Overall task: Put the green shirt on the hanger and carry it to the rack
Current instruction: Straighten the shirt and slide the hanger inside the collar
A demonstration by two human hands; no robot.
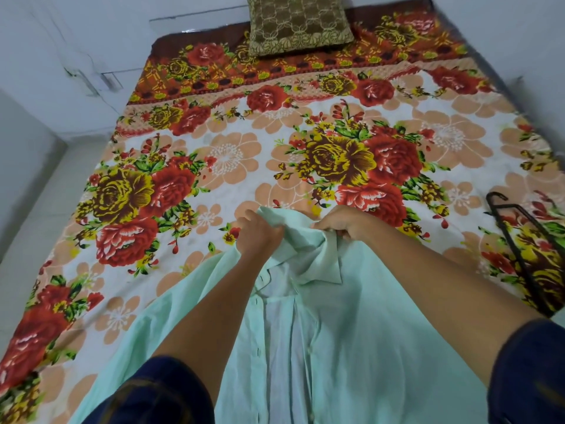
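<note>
Dark blue sleeves frame the bottom of the view at seven and five o'clock, and between them the green shirt spreads front-up over the near edge of the bed, its placket open and its collar pointing toward twelve. Going left to right, the left hand has its fingers curled into the cloth at the collar's left side, gripping it, and the right hand, just beside it, pinches a bunched fold of the collar's right side, so both hands are closed on the shirt. Thin, soft and light by the look of it, the fabric will likely sag and slide wherever it is not held, so the shoulder seams or the collar band seem the surest places to take hold while a hanger arm is fed into each shoulder. Farther right, at about three o'clock and well apart from the shirt, a black hanger lies flat on the floral bedsheet, its hook toward twelve; one hand would probably have to let go to reach it. At twelve o'clock a patterned cushion rests at the head of the bed. Nothing lies between shirt and hanger, and no rack is in view.
</note>
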